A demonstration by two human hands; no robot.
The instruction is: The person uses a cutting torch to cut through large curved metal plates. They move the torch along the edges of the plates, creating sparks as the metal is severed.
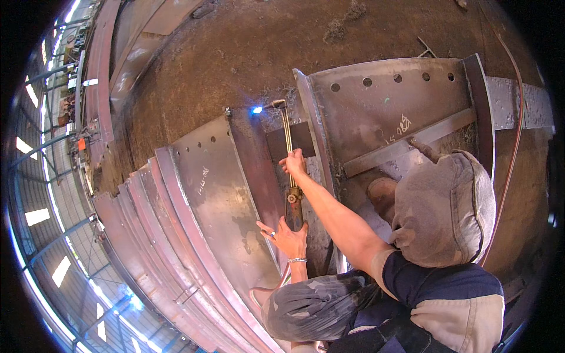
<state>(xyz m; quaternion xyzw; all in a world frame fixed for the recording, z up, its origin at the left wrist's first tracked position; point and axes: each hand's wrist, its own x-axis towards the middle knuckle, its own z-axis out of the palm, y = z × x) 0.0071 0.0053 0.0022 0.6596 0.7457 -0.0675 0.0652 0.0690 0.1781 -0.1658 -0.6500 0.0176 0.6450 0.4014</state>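
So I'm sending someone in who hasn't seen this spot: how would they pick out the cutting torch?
Start at the large curved steel plate with a row of holes lying on the rusty ground. Just left of its edge, a long brass cutting torch runs up from the person's two hands. It is the only thin golden tube among grey plates, and a bright blue flame burns at its tip.

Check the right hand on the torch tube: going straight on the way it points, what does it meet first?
The right hand points up the cutting torch; first it'd meet the bent torch head, then likely the dirt ground. Depth unclear.
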